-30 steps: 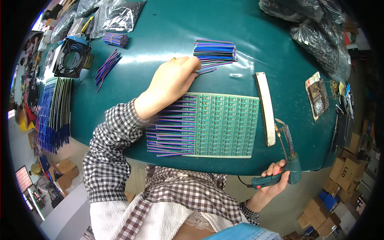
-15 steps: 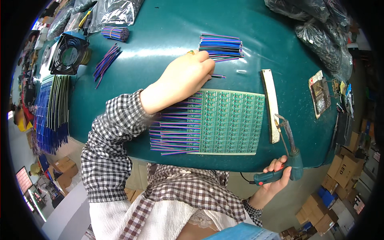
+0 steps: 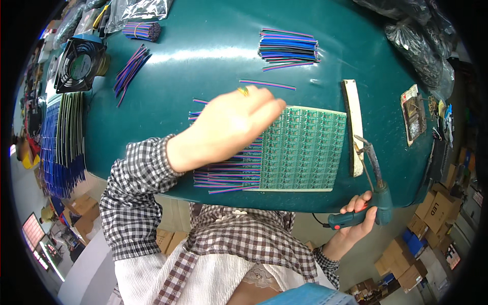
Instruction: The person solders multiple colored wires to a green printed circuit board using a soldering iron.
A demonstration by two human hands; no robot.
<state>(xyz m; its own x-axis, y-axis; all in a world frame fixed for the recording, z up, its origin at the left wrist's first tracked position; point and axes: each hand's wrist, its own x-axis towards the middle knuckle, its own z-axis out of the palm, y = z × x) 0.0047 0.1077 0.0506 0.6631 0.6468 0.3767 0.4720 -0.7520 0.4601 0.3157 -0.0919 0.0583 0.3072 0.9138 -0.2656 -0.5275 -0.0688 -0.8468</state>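
Observation:
A green circuit board panel [image 3: 305, 150] lies on the table, with rows of multicoloured wires [image 3: 227, 175] reaching out from its left edge. Above these wires and the panel's upper left corner is my left hand [image 3: 229, 124], palm down. Its fingers are loosely stretched out; the thumb and underside are hidden. One loose wire [image 3: 268, 85] lies just beyond the fingers, apart from a stack of cut wires [image 3: 288, 47]. My right hand [image 3: 358, 218] grips a green-handled soldering gun [image 3: 385, 203] at the near table edge. Its tip points up beside a long whitish bar [image 3: 354, 127].
A black fan [image 3: 80, 66] stands at the left, beside wired panels [image 3: 66, 142] hanging over the edge. Nearby are a tied wire bundle [image 3: 141, 31] and a small wire pile [image 3: 131, 73]. Plastic bags [image 3: 417, 51] and a stained flat piece [image 3: 413, 116] are at the right.
My left hand has moved nearer to me, from beside the loose wire to above the panel's corner. That wire now shows in full. My right hand still holds the soldering gun; the view has shifted slightly.

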